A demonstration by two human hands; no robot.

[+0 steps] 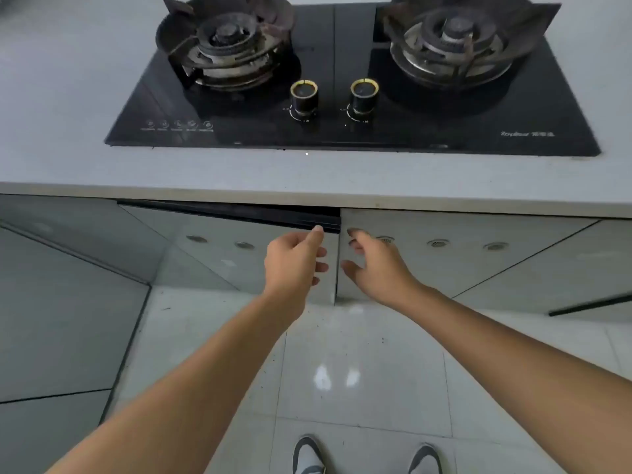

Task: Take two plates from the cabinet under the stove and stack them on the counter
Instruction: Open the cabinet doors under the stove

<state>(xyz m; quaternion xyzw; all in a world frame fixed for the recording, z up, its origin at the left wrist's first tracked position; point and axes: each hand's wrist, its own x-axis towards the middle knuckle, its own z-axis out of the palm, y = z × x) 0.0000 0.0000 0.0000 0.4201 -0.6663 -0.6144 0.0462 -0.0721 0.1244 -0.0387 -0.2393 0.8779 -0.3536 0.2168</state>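
Observation:
Under the black two-burner stove (345,77) are two glossy grey cabinet doors. The left door (219,248) stands slightly ajar, a dark gap showing along its top edge. The right door (461,254) is flush. My left hand (294,261) is at the left door's upper right corner, thumb tip touching the dark top edge, fingers loosely curled and holding nothing. My right hand (372,265) hovers at the right door's upper left corner with fingers spread. No plates are visible; the cabinet's inside is hidden. The grey counter (68,131) surrounds the stove.
Two stove knobs (333,95) sit near the stove's front edge. Further cabinet fronts run off to the left (51,302) and right (564,275). Shiny white floor tiles (359,371) lie below, with my two shoes (366,456) at the bottom edge.

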